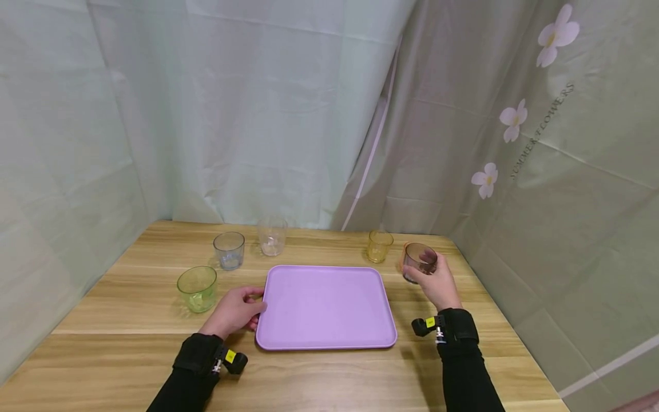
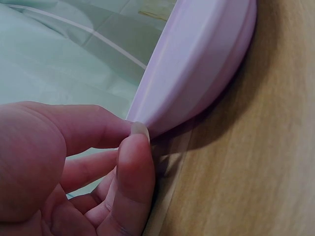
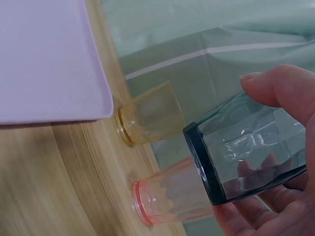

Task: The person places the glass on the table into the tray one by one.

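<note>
A purple tray (image 1: 326,306) lies flat on the wooden table. At its left edge, my left hand (image 1: 238,312) pinches the rim; the left wrist view shows thumb and finger meeting at the tray's rim (image 2: 179,64). My right hand (image 1: 436,281) grips a dark smoky glass (image 3: 251,147) by its sides, right of the tray. In the right wrist view this glass is lifted off the table, its thick base facing the tray. Just behind it stands a pinkish-orange glass (image 3: 170,194), mostly covered in the head view. A yellow glass (image 1: 380,247) is beside that one.
On the left stand a green glass mug (image 1: 198,290), a bluish-grey glass (image 1: 229,252) and a clear glass (image 1: 272,236). Pale green curtains (image 1: 257,114) hang along the table's back and sides.
</note>
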Tool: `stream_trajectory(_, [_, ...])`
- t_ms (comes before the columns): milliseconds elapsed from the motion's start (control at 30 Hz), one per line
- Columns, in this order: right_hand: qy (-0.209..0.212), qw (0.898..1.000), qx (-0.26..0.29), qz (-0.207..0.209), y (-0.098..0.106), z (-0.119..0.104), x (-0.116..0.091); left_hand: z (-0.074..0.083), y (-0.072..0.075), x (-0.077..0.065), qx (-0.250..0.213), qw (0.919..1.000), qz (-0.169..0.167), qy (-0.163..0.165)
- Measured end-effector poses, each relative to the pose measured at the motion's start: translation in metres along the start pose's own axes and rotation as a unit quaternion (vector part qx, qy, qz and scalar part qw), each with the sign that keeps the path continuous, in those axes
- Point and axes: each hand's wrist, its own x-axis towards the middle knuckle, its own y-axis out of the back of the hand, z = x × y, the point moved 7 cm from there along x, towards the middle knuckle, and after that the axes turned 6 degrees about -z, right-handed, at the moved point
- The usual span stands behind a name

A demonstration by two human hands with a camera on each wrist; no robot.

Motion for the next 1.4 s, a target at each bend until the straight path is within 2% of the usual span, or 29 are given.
stream_trajectory(533, [0.008, 1.000, -0.014, -0.011, -0.013, -0.004, 0.008, 0.000, 0.000, 0.001, -0.012, 0.9998, -0.004, -0.012])
stream_trajectory(1400, [0.018, 0.999, -0.012, -0.030, -0.034, -0.017, 0.009, 0.001, 0.000, 0.000, -0.006, 1.0000, 0.000, -0.002])
